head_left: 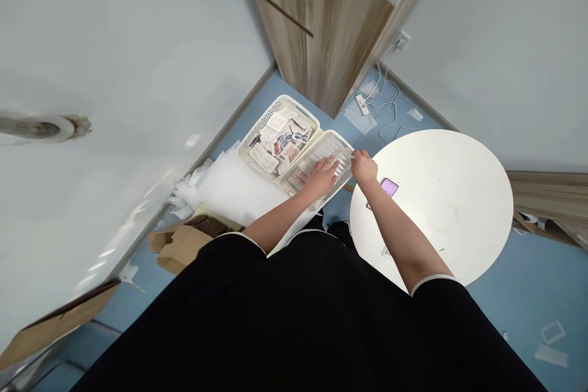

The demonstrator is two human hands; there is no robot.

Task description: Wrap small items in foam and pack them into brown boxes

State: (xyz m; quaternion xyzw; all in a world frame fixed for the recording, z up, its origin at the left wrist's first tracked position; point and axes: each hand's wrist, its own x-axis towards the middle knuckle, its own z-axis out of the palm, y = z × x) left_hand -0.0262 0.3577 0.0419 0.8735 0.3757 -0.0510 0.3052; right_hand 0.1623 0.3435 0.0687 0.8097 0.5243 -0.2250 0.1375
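Two white plastic baskets stand side by side. My left hand (323,176) reaches into the nearer basket (325,201), its fingers apart and resting on clear plastic packs (331,152). Small reddish items (301,177) show through the plastic beside that hand. At the same basket's right corner is my right hand (364,168), fingers closed at the rim; what they pinch, rim or plastic, is hidden. The farther basket (296,103) holds several white packets (263,157) and blister packs, some with blue print or reddish contents.
A round white table (459,196) stands at the right with a lit phone (389,187) under my right forearm. White foam wrap (234,187) and an opened cardboard box (188,245) lie left. Behind are a wooden cabinet (316,24) and a power strip (362,104) with loose cables.
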